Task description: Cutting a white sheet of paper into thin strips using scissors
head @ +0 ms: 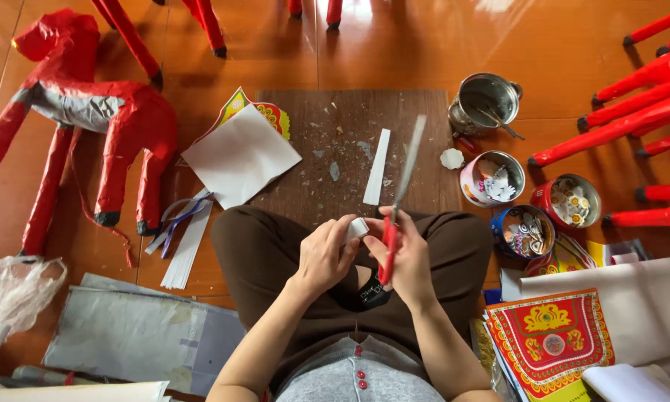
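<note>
Over the lap, the left hand [324, 253] has its grip pinching a small white paper piece [357, 228], while the right hand [407, 253] is closed round red-handled scissors [400, 195]. Beyond, a white strip [377, 167] lies on the brown board [327, 126], tins [491, 179] to its right.

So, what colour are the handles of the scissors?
Red; the scissors in the right hand show best in the head view.

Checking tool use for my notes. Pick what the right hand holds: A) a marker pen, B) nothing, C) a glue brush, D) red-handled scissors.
D: the right hand grips red-handled scissors, blades pointing away from the person, while the left hand holds a small folded white paper piece beside them.
</note>
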